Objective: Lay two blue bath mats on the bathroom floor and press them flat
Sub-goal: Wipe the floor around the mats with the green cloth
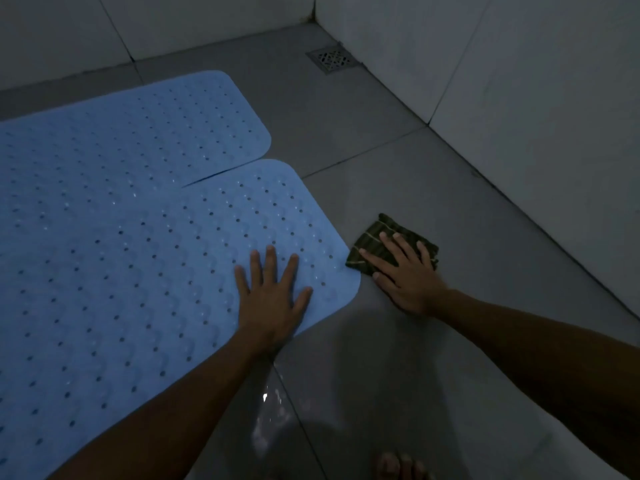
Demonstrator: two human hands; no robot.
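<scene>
A bathroom: grey floor tiles (398, 157), tiled walls (519, 81) and a corner floor drain (333, 59).

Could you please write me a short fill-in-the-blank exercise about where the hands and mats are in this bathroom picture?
1. The left hand presses flat on the nearer blue mat with its fingers ____.
2. The right hand rests on a folded dark ____ lying on the tiled floor.
3. The farther blue mat lies ____ the nearer one, their long edges meeting.
4. The metal floor drain sits near the ____ of the walls.

Missing words: spread; cloth; beside; corner
</scene>
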